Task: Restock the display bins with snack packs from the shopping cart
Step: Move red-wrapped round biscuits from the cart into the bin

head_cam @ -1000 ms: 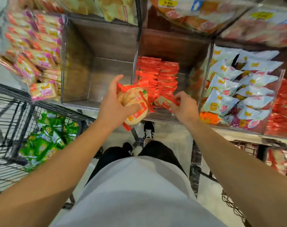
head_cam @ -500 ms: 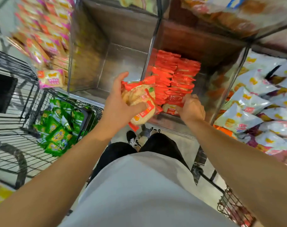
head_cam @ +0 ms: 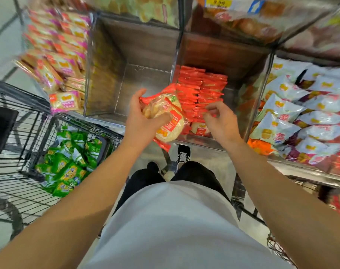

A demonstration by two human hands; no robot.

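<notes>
Snack packs in green wrappers (head_cam: 68, 162) lay heaped in the shopping cart (head_cam: 19, 133), so much restocking was left, I judged. Beyond it, the left hand (head_cam: 144, 121) gripped a small stack of red packs (head_cam: 165, 115), and the right hand (head_cam: 219, 121) hovered loosely curled, holding nothing. Further off, the red-pack bin (head_cam: 248, 94) was partly filled and its neighbour bin (head_cam: 146, 74) held nothing.

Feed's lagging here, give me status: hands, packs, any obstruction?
Left hand grips red snack packs. Right hand loosely curled, empty, over the red-pack bin. Nothing blocking the bin.
</notes>
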